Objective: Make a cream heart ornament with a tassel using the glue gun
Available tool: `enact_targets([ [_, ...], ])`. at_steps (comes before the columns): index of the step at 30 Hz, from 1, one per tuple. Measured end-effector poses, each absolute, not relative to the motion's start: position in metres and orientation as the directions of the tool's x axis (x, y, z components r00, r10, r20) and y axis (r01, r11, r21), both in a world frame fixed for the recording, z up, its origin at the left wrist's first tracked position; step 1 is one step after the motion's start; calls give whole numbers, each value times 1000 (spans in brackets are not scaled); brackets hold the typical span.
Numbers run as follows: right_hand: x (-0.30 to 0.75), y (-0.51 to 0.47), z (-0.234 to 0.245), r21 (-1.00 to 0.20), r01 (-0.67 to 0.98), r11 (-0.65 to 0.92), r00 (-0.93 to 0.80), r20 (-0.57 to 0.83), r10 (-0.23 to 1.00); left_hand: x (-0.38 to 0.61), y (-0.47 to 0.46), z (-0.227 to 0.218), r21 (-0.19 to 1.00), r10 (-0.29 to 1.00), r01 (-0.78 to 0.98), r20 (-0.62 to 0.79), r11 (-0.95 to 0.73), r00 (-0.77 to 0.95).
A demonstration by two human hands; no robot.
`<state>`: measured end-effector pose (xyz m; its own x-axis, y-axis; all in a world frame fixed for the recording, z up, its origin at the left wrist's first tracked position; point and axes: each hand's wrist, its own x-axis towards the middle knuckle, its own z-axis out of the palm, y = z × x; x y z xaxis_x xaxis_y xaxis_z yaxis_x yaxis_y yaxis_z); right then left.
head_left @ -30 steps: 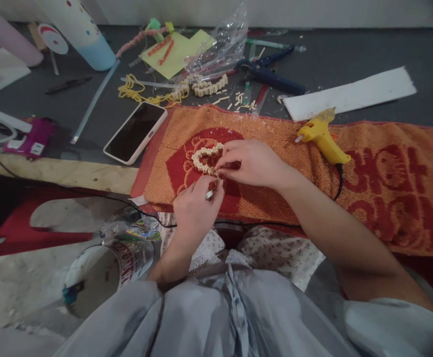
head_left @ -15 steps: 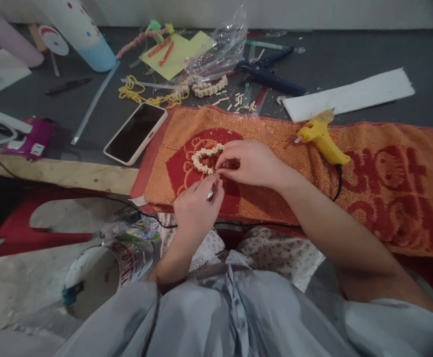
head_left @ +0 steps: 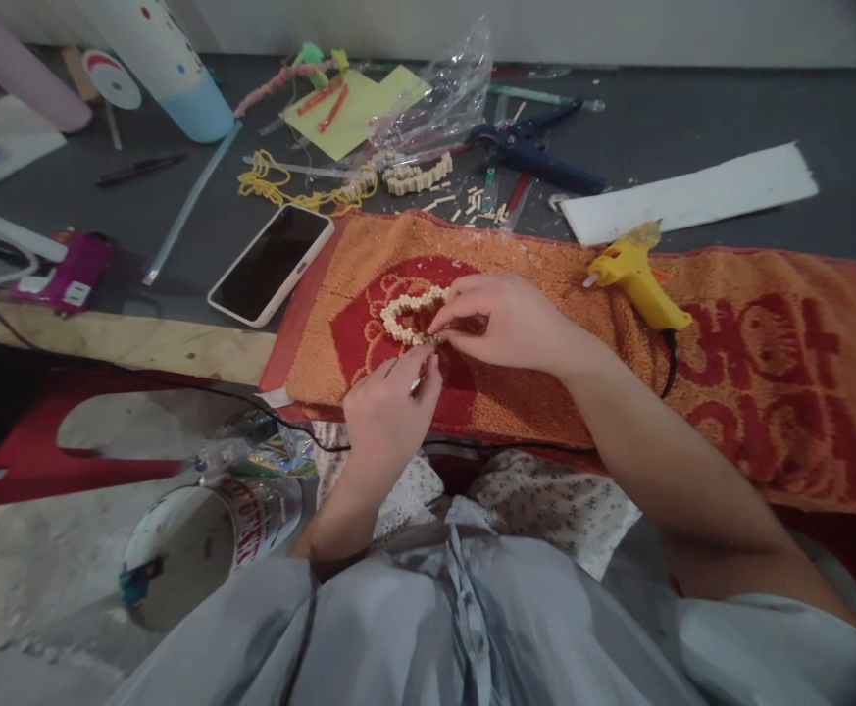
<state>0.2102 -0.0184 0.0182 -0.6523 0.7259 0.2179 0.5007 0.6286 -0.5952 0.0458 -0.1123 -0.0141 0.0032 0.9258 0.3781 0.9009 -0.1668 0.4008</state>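
A loop of small cream-coloured pieces, like a beaded strand (head_left: 392,316), lies curved on the orange and red towel (head_left: 545,260). My right hand (head_left: 508,319) comes in from the right, its thumb and fingertips pinched at the strand's near end. Just below, my left hand (head_left: 387,397) is closed, with its fingertips close to the same end. A small shiny metallic thing (head_left: 418,380) shows between the left thumb and fingers; I cannot make out its kind. The fingers hide that end of the strand.
A yellow glue gun (head_left: 640,279) rests on the towel to the right, its black cord trailing off. Left of the towel lies a phone (head_left: 272,265). Behind are dark blue pliers-like cutters (head_left: 534,152), yellow cord (head_left: 273,181), cream offcuts (head_left: 476,201) and a white strip (head_left: 692,191).
The fingertips have shifted very slightly at the strand's near end. Both hands keep their pinched poses, and the whole view has moved a little.
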Motion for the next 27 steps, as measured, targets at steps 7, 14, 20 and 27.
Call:
enact_targets([
  [7,210,-20,19,-557,510,655,-707,163,689,47,-113,-14,405,923,898,384,-174,6],
  [14,210,-21,20,-461,564,685,-714,145,685,46,-115,-13,374,908,909,418,-183,10],
  [20,209,-23,23,-413,580,702,-722,137,678,46,-118,-10,359,888,920,459,-159,-26],
  [27,209,-25,24,-349,587,731,-739,139,660,45,-119,-9,331,882,925,471,-185,8],
])
